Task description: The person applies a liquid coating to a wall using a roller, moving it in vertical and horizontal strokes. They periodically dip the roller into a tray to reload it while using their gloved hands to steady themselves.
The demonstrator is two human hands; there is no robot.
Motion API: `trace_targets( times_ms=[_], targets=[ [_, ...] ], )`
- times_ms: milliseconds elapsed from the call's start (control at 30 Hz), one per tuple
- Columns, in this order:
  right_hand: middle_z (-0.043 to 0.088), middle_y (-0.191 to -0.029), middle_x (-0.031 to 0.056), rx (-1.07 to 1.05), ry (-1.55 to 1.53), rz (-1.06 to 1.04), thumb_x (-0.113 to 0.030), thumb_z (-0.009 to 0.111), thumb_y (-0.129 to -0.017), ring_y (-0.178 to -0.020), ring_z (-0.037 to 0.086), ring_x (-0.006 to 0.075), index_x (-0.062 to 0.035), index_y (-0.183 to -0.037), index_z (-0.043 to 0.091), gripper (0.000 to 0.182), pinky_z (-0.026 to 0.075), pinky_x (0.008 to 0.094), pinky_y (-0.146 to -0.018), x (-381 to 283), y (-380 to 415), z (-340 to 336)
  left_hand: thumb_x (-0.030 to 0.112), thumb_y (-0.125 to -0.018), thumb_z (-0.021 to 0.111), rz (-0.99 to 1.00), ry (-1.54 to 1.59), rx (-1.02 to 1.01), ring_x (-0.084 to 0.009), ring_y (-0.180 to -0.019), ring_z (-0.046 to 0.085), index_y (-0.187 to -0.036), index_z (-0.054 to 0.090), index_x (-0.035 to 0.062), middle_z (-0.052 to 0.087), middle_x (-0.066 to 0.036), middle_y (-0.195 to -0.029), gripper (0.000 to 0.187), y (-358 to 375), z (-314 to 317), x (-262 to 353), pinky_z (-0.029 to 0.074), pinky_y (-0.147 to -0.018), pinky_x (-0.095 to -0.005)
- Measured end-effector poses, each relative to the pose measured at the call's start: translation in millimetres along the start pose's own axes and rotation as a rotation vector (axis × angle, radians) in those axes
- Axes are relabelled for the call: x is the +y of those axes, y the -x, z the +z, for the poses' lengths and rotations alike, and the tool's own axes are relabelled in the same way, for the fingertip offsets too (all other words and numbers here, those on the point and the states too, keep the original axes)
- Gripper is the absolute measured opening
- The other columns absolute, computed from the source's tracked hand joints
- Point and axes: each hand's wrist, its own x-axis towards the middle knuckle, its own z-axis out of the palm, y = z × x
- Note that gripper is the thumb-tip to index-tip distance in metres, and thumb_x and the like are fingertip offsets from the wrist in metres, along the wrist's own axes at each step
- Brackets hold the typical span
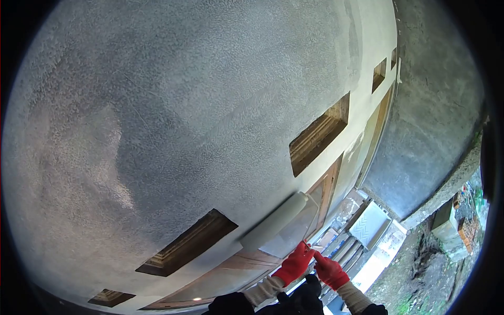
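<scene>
Both hands wear red gloves and are raised close together at the lower middle. My left hand [295, 264] is closed round the handle end of a paint roller. Just to its right, my right hand [331, 271] is also closed, its fingers meeting the handle. The long pale roller sleeve [275, 222] lies slanted along the grey textured surface [220, 121], between two recessed openings. Whether the sleeve touches that surface cannot be made out. A thin bent wire frame [317, 212] joins sleeve and handle. Most of the handle is hidden by the gloves.
Wood-lined recessed openings [321, 134] run in a row along the surface. Beneath them is a wooden-framed window [247, 266]. A ribbed paint tray [370, 224] rests on planks below, at right. Farther down are muddy ground [415, 283] and orange hollow bricks [467, 231].
</scene>
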Motion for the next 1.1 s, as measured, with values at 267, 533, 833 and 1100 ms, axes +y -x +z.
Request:
trace_targets(
  times_ms=[267,533,833,1100],
  targets=[
    [0.058,-0.068,0.0119,0.058,-0.108,0.052,-0.011,0.059,-0.08,-0.064,0.06,0.0315,-0.0193,-0.128,0.049,0.05,0.046,0.0408,-0.056,30,28,21,0.037,-0.09,0.053,-0.111,-0.099,-0.156,-0.033,-0.108,0.055,-0.119,0.043,0.007,0.057,-0.016,-0.115,0.043,0,13,-11,0.043,-0.088,-0.0389],
    [0.059,-0.068,0.0122,0.197,-0.044,-0.057,-0.008,0.062,-0.078,-0.062,0.06,0.0315,-0.0165,-0.127,0.05,0.051,0.046,0.0397,-0.054,15,9,-9,0.036,-0.09,0.053,-0.017,0.137,-0.116,-0.0284,-0.112,0.054,-0.123,0.041,0.0055,0.056,-0.015,-0.118,0.046,-11,11,17,0.042,-0.092,-0.0369],
    [0.057,-0.066,0.0136,0.045,-0.072,0.026,-0.011,0.06,-0.082,-0.063,0.06,0.0318,-0.0211,-0.13,0.048,0.051,0.046,0.04,-0.057,40,11,2,0.048,-0.088,0.051,-0.155,-0.068,-0.182,-0.0336,-0.114,0.051,-0.12,0.043,0.0051,0.054,-0.017,-0.12,0.054,-32,22,-26,0.04,-0.092,-0.0385],
    [0.063,-0.088,0.0173,0.032,-0.184,0.09,-0.008,0.059,-0.081,-0.081,0.063,0.03,-0.013,-0.127,0.052,0.047,0.049,0.0343,-0.071,43,24,16,0.03,-0.093,0.048,-0.066,0.121,-0.156,-0.0246,-0.117,0.049,-0.132,0.034,0.0005,0.052,-0.016,-0.123,0.051,-1,8,-12,0.037,-0.098,-0.0317]
  ],
)
